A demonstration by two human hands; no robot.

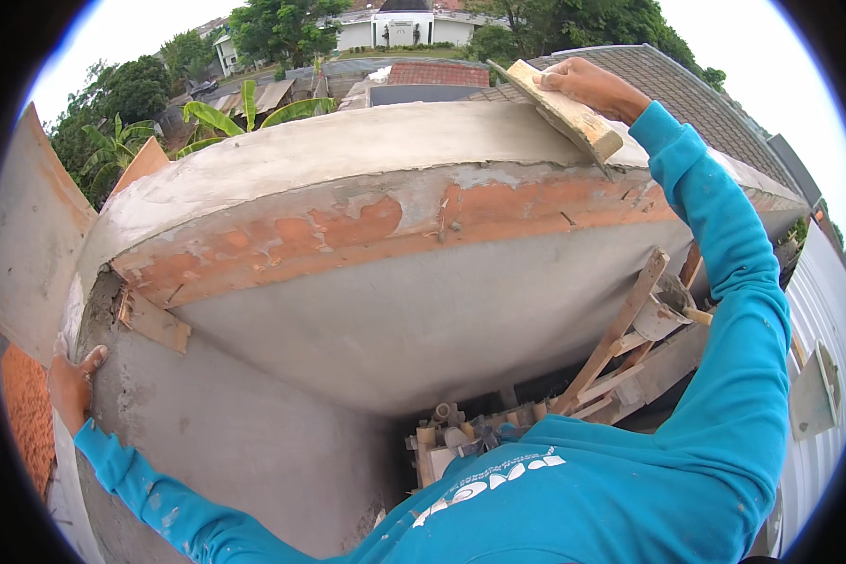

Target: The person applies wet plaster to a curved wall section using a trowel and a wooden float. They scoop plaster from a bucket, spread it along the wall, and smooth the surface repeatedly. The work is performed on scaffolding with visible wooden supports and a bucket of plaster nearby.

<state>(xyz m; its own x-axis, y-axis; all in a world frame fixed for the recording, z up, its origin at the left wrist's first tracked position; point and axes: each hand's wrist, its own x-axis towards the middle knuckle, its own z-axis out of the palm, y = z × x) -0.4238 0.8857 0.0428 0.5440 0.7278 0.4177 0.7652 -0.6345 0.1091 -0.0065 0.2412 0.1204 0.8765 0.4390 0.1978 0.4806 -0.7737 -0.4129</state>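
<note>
My right hand [594, 86], at the far right, is closed round the upper end of a wooden float [573, 117]. The float lies slantwise on the pale plastered top of the wall [367, 141], and its lower end reaches the near edge. At the far left, my left hand [73, 383] grips the edge of the side wall [113, 376], thumb on the near face and the other fingers partly hidden behind. Below the plastered top, an orange, patchy band [348, 230] runs along the inner face.
A wooden ladder or frame [620, 329] leans at the right, beside a bucket [663, 310]. Boards and round posts [451, 432] stand in the dark gap below me. Corrugated metal sheeting [827, 329] is at far right. A tiled roof [649, 89] and trees lie beyond the wall.
</note>
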